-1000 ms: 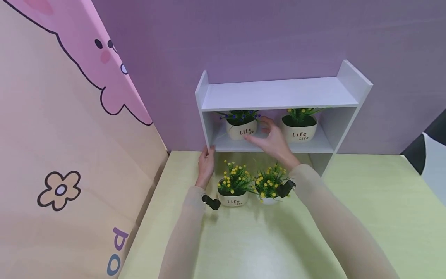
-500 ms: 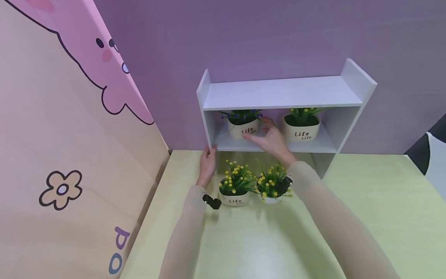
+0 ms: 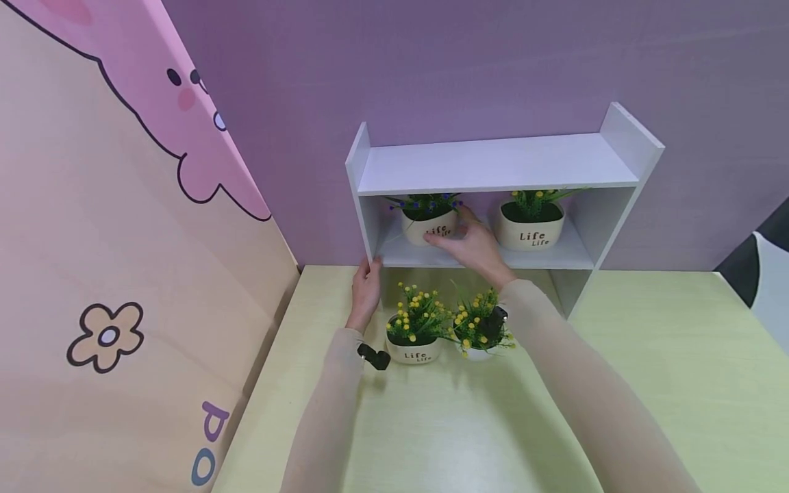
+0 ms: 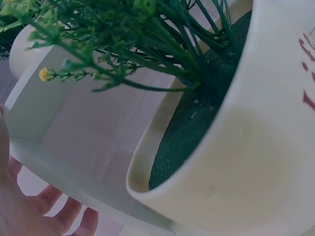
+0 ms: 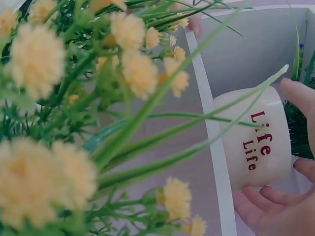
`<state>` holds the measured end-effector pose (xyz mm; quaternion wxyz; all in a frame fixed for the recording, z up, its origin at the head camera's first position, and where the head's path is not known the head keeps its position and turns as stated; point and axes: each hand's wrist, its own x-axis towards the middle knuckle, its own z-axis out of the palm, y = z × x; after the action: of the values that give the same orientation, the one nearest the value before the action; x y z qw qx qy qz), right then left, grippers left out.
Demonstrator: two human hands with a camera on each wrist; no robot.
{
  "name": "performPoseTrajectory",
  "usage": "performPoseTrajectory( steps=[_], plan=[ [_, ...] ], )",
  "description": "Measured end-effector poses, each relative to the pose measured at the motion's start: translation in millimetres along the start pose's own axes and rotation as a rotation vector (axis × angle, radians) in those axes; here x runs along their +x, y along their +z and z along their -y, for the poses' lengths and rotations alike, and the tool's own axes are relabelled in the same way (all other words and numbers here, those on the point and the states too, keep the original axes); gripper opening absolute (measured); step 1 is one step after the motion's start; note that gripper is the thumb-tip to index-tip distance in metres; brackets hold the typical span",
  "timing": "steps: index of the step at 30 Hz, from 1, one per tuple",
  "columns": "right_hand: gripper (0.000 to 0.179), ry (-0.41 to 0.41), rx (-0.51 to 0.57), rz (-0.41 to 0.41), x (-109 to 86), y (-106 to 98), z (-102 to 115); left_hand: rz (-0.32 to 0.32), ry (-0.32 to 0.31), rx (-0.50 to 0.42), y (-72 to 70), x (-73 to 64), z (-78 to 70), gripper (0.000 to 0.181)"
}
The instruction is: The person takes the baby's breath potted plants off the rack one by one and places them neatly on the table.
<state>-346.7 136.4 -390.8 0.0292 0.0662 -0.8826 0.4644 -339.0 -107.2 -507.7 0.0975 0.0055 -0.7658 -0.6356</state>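
A white shelf unit stands against the purple wall. My left hand grips its left side panel low down, and in the left wrist view the fingers show beyond the panel. On the middle board, at the left, sits a cream flowerpot with blue-flowered greenery and "Life" lettering. My right hand holds this pot from its right side, thumb across the front and fingers at the side. In the right wrist view the same pot shows with fingers at its wall.
A yellow-flowered pot stands to the right on the same board. Two more yellow-flowered plants, a cream flowerpot and a white one, stand on the table below, under my forearms. A printed wall rises at the left.
My right hand has moved slightly left, closer around the blue-flowered pot. My left hand keeps its place on the panel.
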Motion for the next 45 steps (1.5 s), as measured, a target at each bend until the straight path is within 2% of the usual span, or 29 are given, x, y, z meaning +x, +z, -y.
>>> performPoseTrajectory(
  steps=[5,8,17,21,29,32,38,45],
  plan=[
    [0.104,0.018,0.011,0.015,0.5,0.0,-2.4,-0.001,-0.014,0.003,0.4,-0.7,0.6,0.058],
    [0.097,0.000,0.040,0.006,0.3,0.2,-3.0,-0.011,-0.030,-0.003,0.6,-1.0,0.1,0.060],
    [0.070,-0.086,-0.028,-0.137,2.2,1.1,-4.1,-0.013,-0.014,-0.012,1.1,0.3,0.3,0.059],
    [0.063,-0.108,-0.025,-0.169,2.6,1.2,-5.2,-0.012,-0.007,-0.009,1.1,0.3,2.0,0.058],
    [0.097,-0.101,0.092,-0.160,12.4,-1.9,-17.4,-0.014,0.000,0.002,1.0,0.0,0.6,0.058],
    [0.094,-0.098,0.124,-0.125,16.2,-4.9,-20.5,-0.008,-0.001,0.002,0.9,-0.5,0.1,0.059],
    [0.082,-0.090,0.104,-0.082,14.3,-8.8,-22.2,-0.008,-0.011,0.000,1.0,-0.9,-1.6,0.059],
    [0.086,-0.086,0.093,-0.062,13.3,-12.4,-23.9,-0.014,-0.024,-0.003,1.4,-0.4,-1.2,0.060]
  ],
)
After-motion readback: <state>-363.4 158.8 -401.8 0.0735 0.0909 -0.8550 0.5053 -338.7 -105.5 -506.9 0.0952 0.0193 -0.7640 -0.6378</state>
